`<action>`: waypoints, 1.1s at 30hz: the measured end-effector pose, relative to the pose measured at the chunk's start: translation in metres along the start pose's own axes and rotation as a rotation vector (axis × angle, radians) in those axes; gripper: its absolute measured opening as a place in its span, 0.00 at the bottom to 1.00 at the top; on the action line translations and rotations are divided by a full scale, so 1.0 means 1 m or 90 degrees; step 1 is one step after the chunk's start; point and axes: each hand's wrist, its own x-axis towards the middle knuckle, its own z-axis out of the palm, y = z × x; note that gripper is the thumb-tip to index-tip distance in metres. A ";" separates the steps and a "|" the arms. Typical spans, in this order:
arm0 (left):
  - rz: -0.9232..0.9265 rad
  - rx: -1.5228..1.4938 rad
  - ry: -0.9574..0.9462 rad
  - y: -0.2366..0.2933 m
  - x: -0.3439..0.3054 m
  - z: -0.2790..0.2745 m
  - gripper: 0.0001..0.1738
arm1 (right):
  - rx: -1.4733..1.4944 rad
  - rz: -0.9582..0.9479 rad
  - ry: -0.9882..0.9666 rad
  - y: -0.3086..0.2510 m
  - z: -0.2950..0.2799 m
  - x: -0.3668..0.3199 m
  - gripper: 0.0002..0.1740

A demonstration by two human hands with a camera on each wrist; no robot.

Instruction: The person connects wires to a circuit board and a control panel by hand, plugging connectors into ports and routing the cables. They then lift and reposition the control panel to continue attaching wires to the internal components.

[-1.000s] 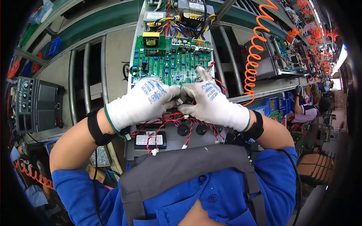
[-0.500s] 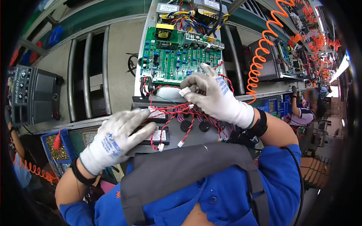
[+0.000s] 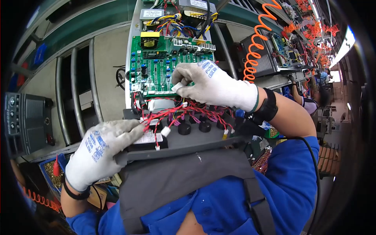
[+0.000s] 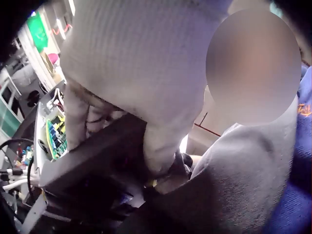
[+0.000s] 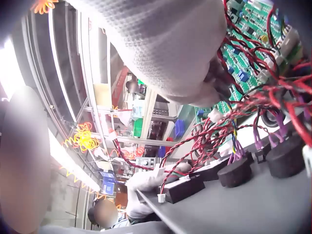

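My gloved right hand (image 3: 209,84) pinches a small white connector (image 3: 177,87) between thumb and fingers, over the lower part of the green circuit board (image 3: 150,74). The left hand (image 3: 103,150), gloved too, holds the left end of a grey panel (image 3: 188,143). Its fingers lie over the panel and its thumb is at the near edge, as the left wrist view shows. Twisted red and black wires (image 3: 172,113) with white plugs run across the panel. Round black parts (image 3: 184,129) with purple leads sit on it. In the right wrist view the right fingertips are mostly hidden.
Behind the board stand transformers (image 3: 152,15) with bundled coloured wires. A welding machine (image 3: 29,123) is at the left, beside metal rollers (image 3: 76,94). At the right hangs an orange coiled hose (image 3: 256,43) near another open unit (image 3: 258,55). A blue bin of small parts (image 3: 51,168) is at lower left.
Both hands were together at the board's near edge. The left hand has moved to the panel's left end, and the panel's near edge now stands higher. The right hand has carried the connector over the board.
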 end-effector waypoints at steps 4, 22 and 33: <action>0.042 -0.203 -0.148 -0.019 0.011 -0.032 0.32 | 0.110 0.114 -0.079 -0.003 -0.015 0.003 0.08; -0.017 -0.105 -0.205 -0.052 0.162 -0.005 0.25 | 0.296 0.194 -0.092 0.023 -0.003 0.011 0.15; -0.062 -0.204 -0.178 -0.046 0.158 0.017 0.12 | 0.264 0.154 -0.133 0.017 -0.015 0.006 0.15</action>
